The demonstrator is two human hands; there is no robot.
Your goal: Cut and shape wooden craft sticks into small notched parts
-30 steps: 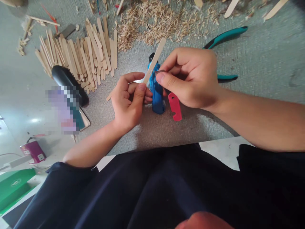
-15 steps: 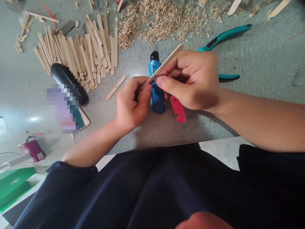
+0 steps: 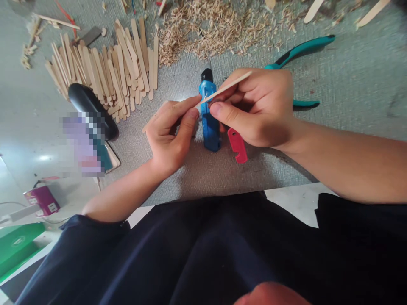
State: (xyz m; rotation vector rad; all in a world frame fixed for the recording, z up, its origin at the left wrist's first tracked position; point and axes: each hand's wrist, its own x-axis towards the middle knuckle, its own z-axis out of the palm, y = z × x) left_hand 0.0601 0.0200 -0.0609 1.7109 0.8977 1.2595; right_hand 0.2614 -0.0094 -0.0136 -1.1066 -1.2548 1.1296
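A wooden craft stick (image 3: 227, 88) slants up to the right, its near end between the thumb and forefinger of my left hand (image 3: 171, 129). My right hand (image 3: 259, 106) is closed beside it, and the stick crosses in front of its fingers. Something small and dark shows by the right thumb tip, too hidden to name. Beneath the hands lies a blue utility knife (image 3: 210, 131) with a black tip. A red notched plastic piece (image 3: 238, 146) rests just below the right hand. Another loose stick (image 3: 144, 128) is mostly covered by my left hand.
Many craft sticks (image 3: 95, 70) lie heaped at the upper left, beside a black rounded case (image 3: 92, 110). Wood shavings (image 3: 213, 29) are spread along the back. Teal-handled pliers (image 3: 305, 50) lie beyond the right hand, partly hidden by it.
My left hand has shifted left and slightly up, now covering most of the loose stick. The held stick has turned flatter, its far end lower and farther right. My right hand has barely moved.
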